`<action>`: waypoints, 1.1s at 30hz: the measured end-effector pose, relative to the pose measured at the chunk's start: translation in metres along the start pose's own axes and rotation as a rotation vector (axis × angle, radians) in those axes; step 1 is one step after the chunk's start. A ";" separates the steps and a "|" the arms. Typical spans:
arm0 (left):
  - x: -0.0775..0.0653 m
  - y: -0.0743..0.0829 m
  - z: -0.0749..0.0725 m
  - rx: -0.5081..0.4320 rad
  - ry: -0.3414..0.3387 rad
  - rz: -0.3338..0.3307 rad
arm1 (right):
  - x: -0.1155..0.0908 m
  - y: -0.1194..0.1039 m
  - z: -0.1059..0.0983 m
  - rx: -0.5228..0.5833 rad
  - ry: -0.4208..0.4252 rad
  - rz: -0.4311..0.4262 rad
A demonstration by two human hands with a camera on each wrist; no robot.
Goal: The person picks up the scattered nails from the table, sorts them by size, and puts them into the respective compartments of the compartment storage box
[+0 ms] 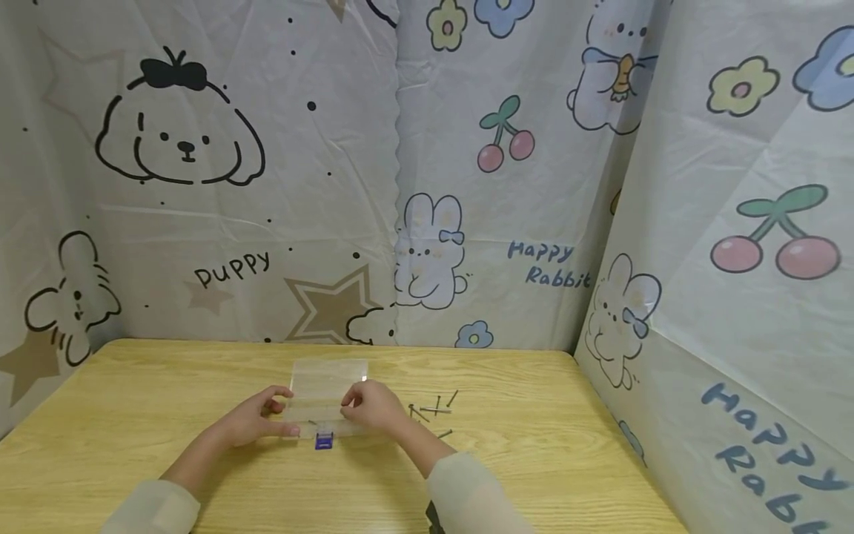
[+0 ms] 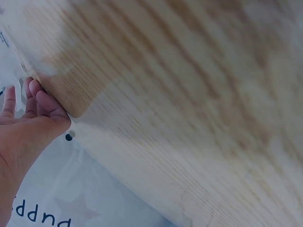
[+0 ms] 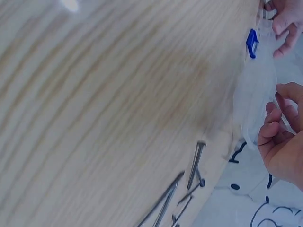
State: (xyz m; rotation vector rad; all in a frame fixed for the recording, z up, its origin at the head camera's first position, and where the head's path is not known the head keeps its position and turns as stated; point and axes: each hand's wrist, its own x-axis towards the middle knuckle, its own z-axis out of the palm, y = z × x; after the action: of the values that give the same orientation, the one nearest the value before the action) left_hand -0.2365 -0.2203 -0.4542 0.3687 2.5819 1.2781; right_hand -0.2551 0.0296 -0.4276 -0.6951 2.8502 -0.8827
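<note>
Gripping clear box (image 1: pixel 347 429) by its left end with left hand (image 1: pixel 256 417), thumb at the front corner. Reaching over the box's right part with right hand (image 1: pixel 376 406), fingers bent in, tips close together. Can't tell about anything in that pinch (too small in head view, covered by fingers in right wrist view). Reads as the loading step: putting nails (image 1: pixel 436 410) into the box, probably early on, judging by the many outside. Next, likely called for: releasing low inside the box, lifting out without bumping the lid (image 1: pixel 327 377), then picking another nail from the spread just right of the right hand. Worth a firm left hold, given a light-looking box.

Counting: one box, between the hands, touching the left. One lid, tipped back beyond both hands. One blue latch (image 1: pixel 324 440), at the front edge, right of the left thumb. At least six loose nails on the table (image 1: pixel 534 415), right of the right hand, some crossing (exact number unclear from the overlap). Plus one thin dark piece (image 1: pixel 312 422) at the box's front, just right of the left thumb, possibly a nail.
</note>
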 end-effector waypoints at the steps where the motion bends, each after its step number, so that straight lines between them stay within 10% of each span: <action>1: 0.000 0.000 0.000 0.001 -0.002 0.001 | -0.001 0.002 -0.002 -0.001 -0.002 0.001; 33: 0.001 -0.003 -0.001 -0.010 -0.010 0.006 | -0.044 0.079 -0.044 0.009 0.002 0.029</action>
State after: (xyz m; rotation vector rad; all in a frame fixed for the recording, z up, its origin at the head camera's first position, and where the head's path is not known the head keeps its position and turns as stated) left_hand -0.2382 -0.2224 -0.4556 0.3810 2.5665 1.2879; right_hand -0.2567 0.1296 -0.4377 -0.6504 2.8490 -0.8920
